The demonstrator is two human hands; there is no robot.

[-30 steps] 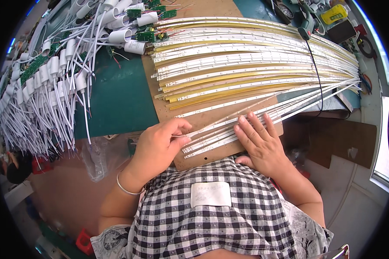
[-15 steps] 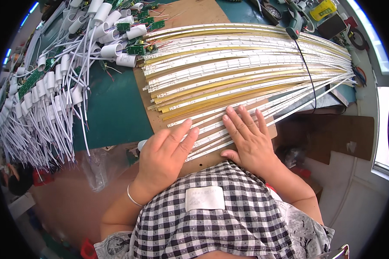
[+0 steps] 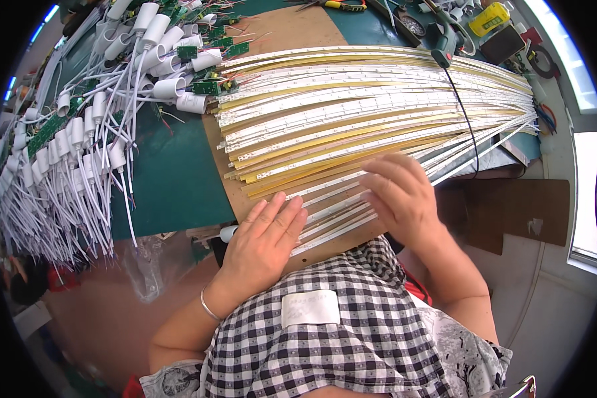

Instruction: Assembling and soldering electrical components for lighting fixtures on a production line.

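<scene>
Several slim white strips (image 3: pixel 325 237), long axes running rightward and away, meet my left hand (image 3: pixel 264 231) at its straight, slightly parted fingers. My right hand (image 3: pixel 404 199) curls farther along them; whether it pinches one, I cannot tell.

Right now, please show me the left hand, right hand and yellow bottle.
Left hand (image 3: pixel 263 236): head view, back of the hand.
Right hand (image 3: pixel 408 200): head view, back of the hand.
Yellow bottle (image 3: pixel 489 19): head view, its yellow body.
</scene>
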